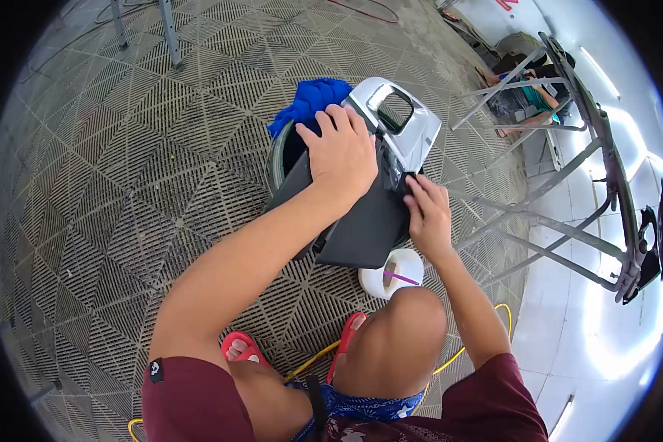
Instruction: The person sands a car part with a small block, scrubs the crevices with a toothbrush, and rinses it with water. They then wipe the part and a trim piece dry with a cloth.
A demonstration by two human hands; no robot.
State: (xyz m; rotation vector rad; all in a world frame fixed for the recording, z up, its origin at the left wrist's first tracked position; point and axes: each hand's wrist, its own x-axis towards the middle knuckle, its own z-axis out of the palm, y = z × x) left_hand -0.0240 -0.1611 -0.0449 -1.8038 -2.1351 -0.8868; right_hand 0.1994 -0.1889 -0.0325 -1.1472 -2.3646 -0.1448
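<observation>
- Panel (368,228), black, over green-rimmed container (278,166); silver frame (423,132) at far end.
- Left hand (342,156): palm down over panel, fingers spread.
- Right hand (429,212): fingertips at panel/frame edge; can't tell if pinching.
- Blue cloth (320,96) left of frame.
- White roll (371,280) near panel's near edge, purple stick (402,278) on it.
</observation>
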